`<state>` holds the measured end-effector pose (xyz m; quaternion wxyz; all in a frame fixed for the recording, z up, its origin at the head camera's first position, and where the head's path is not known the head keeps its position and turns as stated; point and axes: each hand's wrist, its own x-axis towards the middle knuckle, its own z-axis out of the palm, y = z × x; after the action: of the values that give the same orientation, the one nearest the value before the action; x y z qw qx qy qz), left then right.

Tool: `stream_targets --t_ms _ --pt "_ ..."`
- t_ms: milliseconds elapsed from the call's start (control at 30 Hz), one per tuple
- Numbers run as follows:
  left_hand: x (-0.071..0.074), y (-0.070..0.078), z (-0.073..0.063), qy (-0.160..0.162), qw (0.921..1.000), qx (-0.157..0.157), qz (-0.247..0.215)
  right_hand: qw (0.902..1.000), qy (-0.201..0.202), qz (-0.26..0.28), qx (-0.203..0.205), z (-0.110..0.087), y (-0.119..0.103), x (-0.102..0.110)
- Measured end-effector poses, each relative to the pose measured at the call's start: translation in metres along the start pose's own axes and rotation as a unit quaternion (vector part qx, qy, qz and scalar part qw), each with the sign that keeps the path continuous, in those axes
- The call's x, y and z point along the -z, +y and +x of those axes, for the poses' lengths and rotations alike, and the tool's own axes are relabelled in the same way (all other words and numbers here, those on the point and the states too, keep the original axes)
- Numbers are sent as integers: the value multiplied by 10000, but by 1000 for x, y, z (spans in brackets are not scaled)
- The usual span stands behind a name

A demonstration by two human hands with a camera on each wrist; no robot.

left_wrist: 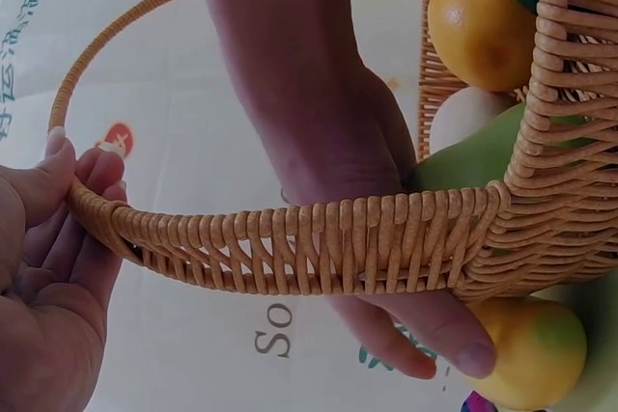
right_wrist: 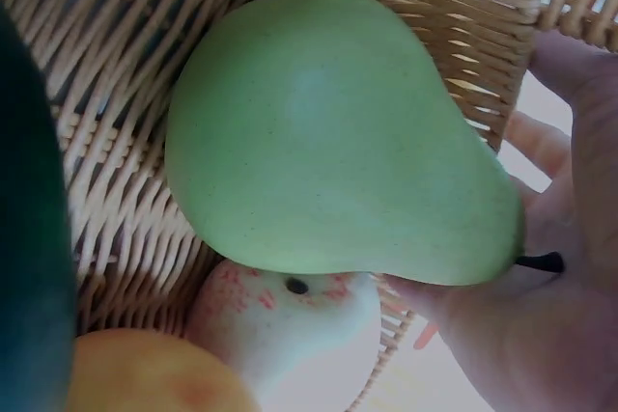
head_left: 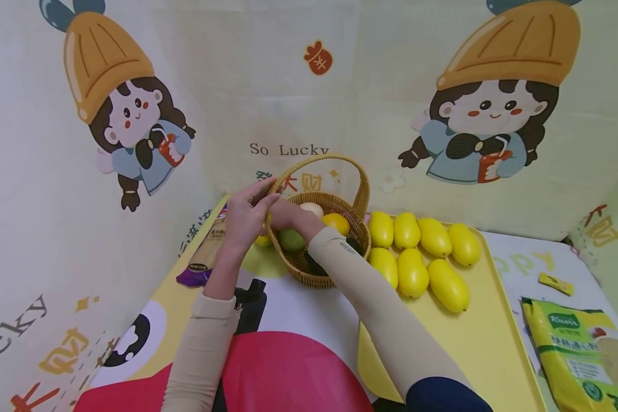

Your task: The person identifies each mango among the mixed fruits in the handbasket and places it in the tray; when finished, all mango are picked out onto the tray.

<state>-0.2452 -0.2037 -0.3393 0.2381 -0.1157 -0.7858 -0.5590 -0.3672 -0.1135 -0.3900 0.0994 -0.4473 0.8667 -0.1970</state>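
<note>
A wicker basket [head_left: 316,280] stands at the back of the table. My left hand [head_left: 239,226] holds its arched handle [left_wrist: 299,243] between thumb and fingers. Through the handle reaches my right hand [left_wrist: 333,132], past the rim to the basket's left outer side. There its fingertips touch a yellow fruit with a green patch [left_wrist: 531,354]; the fingers look fairly straight. Inside the basket lie a green pear [right_wrist: 328,142], a pale fruit with red specks [right_wrist: 299,344], an orange fruit [head_left: 336,223] and something dark green [right_wrist: 29,229], partly cut off.
Several yellow oval fruits [head_left: 413,272] lie on a yellow tray [head_left: 489,337] right of the basket. A purple-edged packet [head_left: 206,252] is at the left. A Knorr bag [head_left: 571,355] and a small yellow packet [head_left: 556,283] are at the right. A black object [head_left: 251,306] lies by the left forearm.
</note>
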Motion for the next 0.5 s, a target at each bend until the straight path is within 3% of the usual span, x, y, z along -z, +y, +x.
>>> stream_targets --t_ms 167,267,500 --pt "-1 -1 0 36 9998 -110 137 9979 -237 -353 -494 1 -4 -1" --pt "-1 -2 0 55 9998 -146 144 9956 -326 -281 -836 0 -8 0" --pt "0 -1 -2 142 9995 -131 244 9931 -296 -265 -1101 5 -11 -5"
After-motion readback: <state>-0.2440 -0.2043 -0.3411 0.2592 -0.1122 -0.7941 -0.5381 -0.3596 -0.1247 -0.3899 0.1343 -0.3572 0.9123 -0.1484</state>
